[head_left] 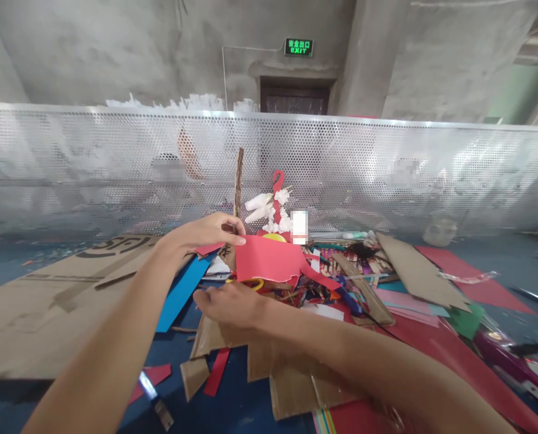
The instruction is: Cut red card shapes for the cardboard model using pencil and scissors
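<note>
My left hand [212,234] pinches the upper left corner of a piece of red paper [269,259], which has a ragged lower edge. Just below it, my right hand [230,304] is low over the heap with its fingers curled. What those fingers hold, if anything, is hidden. A yellow loop like a scissors handle [254,284] shows directly behind the right hand. Beyond the paper stands a red upright strip [276,208] with white flowers [259,208] around it. A thin brown stick [238,181] rises behind my left hand.
Large cardboard [70,307] covers the left side. Cardboard scraps [296,374] lie in front, near a utility knife [155,401]. Blue paper [182,292] is left of the heap. A glue gun [352,301] and its cord lie rightward. A perforated metal screen [363,163] stands behind.
</note>
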`<state>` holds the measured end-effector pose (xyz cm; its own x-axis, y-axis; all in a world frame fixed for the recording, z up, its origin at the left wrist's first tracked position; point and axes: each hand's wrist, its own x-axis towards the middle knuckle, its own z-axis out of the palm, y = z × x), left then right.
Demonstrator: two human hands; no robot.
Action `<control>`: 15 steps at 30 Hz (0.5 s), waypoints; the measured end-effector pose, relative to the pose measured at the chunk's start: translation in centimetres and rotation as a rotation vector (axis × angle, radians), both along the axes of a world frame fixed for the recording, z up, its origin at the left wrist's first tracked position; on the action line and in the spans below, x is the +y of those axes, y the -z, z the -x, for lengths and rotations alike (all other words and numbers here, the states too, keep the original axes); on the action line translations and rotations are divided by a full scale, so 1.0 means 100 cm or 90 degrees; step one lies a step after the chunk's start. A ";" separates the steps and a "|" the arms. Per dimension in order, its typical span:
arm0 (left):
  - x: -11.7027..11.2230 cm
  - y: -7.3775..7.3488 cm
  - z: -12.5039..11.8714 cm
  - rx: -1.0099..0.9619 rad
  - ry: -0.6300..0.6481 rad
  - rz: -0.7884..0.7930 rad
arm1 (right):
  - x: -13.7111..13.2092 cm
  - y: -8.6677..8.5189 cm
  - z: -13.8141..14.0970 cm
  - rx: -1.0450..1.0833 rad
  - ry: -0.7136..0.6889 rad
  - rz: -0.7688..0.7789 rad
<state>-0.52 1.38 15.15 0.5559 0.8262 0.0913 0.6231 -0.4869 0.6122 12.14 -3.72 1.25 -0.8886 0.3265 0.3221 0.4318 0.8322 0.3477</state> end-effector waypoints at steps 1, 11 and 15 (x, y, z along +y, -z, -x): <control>0.000 0.000 0.000 -0.003 0.000 0.000 | -0.008 -0.004 -0.007 -0.001 -0.019 0.018; -0.004 -0.004 -0.001 -0.003 0.031 -0.031 | -0.045 -0.107 -0.110 0.374 -0.379 0.666; -0.003 -0.002 -0.005 -0.026 0.056 -0.008 | -0.010 -0.126 -0.132 0.567 -0.285 0.604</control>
